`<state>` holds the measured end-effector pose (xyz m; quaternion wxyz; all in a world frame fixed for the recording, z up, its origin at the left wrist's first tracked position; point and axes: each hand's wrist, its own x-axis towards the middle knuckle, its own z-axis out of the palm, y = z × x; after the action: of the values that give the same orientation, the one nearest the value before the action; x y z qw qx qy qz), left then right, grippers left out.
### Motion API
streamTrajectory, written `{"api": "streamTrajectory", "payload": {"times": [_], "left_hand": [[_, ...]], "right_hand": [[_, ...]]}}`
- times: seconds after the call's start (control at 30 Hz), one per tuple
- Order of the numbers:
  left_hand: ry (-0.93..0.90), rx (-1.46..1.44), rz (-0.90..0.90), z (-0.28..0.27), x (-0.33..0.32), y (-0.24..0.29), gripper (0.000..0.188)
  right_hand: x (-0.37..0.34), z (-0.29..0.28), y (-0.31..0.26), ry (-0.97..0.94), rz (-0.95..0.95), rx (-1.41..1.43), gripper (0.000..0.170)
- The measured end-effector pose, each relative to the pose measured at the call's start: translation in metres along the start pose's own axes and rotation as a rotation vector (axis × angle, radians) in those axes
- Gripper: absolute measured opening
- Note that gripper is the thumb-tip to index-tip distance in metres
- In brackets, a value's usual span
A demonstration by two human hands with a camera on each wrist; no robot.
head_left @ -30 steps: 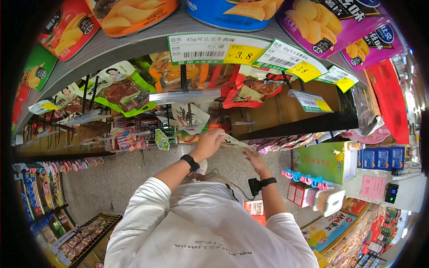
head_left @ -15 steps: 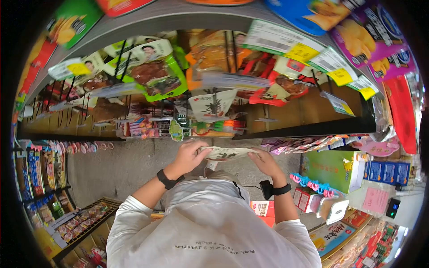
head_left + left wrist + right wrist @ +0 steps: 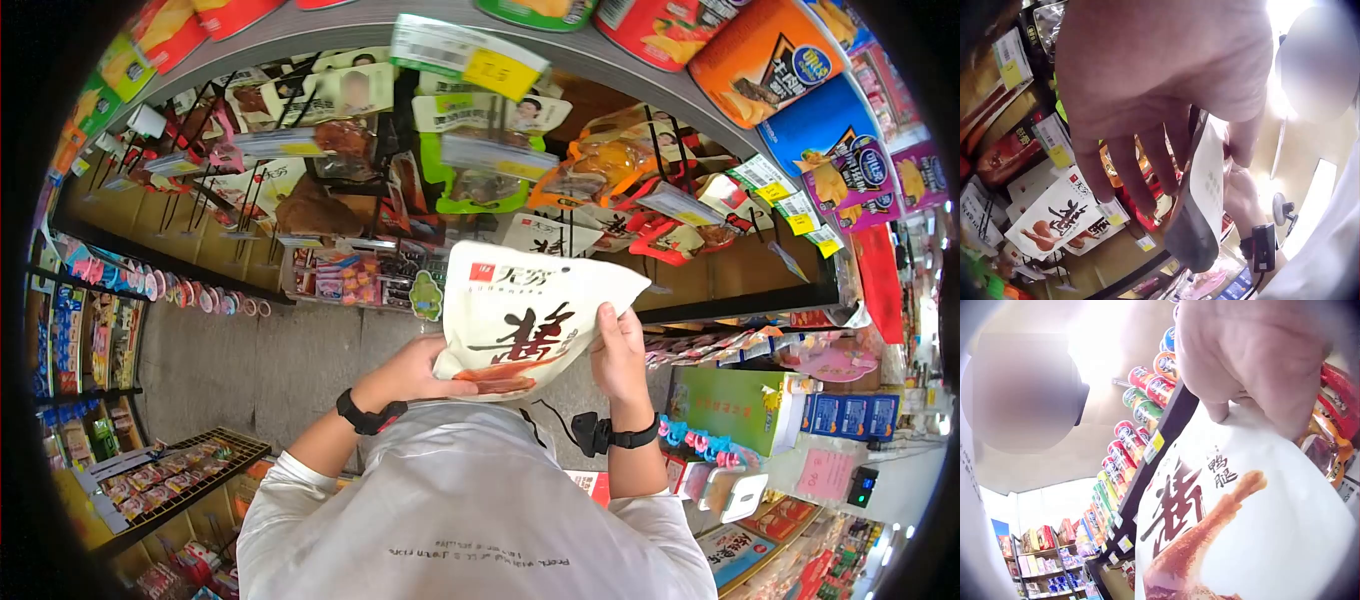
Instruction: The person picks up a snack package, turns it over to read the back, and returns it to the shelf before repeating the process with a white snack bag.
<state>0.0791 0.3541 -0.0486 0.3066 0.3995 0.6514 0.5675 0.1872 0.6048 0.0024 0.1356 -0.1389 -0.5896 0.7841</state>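
A white snack pouch [image 3: 540,285] with black lettering and a picture of a cooked leg faces up in front of the white shirt. The left hand [image 3: 408,374] grips its lower left edge, thumb over the front. At the opposite edge, the right hand [image 3: 622,350] pinches the pouch near the upper right side. The left wrist view catches the pouch [image 3: 1204,194] nearly edge-on between thumb and fingers of the left hand [image 3: 1166,69]. Close up in the right wrist view, the leg print [image 3: 1204,550] shows below the right hand [image 3: 1254,362].
Ahead, packaged meat snacks [image 3: 345,140] hang from hooks under a grey shelf [image 3: 340,30] of chip canisters [image 3: 760,65]. A similar white pouch [image 3: 1054,215] hangs on the rack. A wire-edged display [image 3: 170,485] stands at left, a green box [image 3: 735,400] at right.
The pouch, first low and seen nearly edge-on, has been raised and tilted so its printed front shows. Both hands still hold it. The head view has turned left along the shelf.
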Motion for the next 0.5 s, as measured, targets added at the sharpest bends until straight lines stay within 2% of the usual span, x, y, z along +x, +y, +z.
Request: {"api": "streamTrajectory", "payload": {"times": [0.03,0.07,0.23,0.3,0.5], "left_hand": [[-0.07,-0.071,-0.103,-0.003,-0.007,0.0,0.051],[-0.081,-0.094,-0.123,-0.009,-0.013,0.004,0.048],[-0.046,-0.161,-0.132,-0.029,-0.044,-0.002,0.041],[-0.001,-0.207,-0.185,-0.034,-0.051,-0.003,0.038],[-0.001,-0.238,-0.157,-0.048,-0.061,-0.003,0.034]], "right_hand": [[-0.001,0.013,-0.006,0.024,-0.004,0.092,0.032],[-0.001,0.023,-0.009,0.035,-0.006,0.073,0.033],[-0.003,0.063,-0.013,0.079,0.006,0.129,0.031],[-0.006,0.075,-0.015,0.084,0.085,0.181,0.031],[-0.005,0.081,-0.003,0.132,0.133,0.22,0.03]]}}
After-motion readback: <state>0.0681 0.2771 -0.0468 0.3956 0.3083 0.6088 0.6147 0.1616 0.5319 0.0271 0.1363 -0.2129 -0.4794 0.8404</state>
